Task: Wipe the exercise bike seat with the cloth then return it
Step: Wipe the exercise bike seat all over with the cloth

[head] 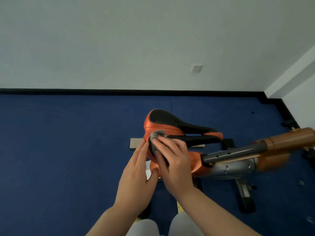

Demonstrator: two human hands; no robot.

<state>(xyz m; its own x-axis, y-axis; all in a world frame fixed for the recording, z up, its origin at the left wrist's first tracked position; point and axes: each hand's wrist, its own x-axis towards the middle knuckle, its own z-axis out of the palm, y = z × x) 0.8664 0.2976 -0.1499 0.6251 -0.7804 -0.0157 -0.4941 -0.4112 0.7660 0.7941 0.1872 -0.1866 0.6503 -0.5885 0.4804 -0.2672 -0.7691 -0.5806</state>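
The orange and black bike seat [170, 123] stands in the middle of the view, its nose pointing right. A small grey cloth [157, 135] lies pressed against the seat's near rear edge under the fingers of my right hand [172, 159]. Only the cloth's upper part shows above those fingers. My left hand [136, 172] rests flat with fingers together against the seat's left rear side, beside the cloth, holding nothing.
The bike's grey and orange frame [255, 154] runs off to the right over a blue floor [59, 150]. Black base legs [245, 196] lie at lower right. A pale flat board [134, 143] lies behind the seat. A white wall with a socket [196, 68] lies beyond.
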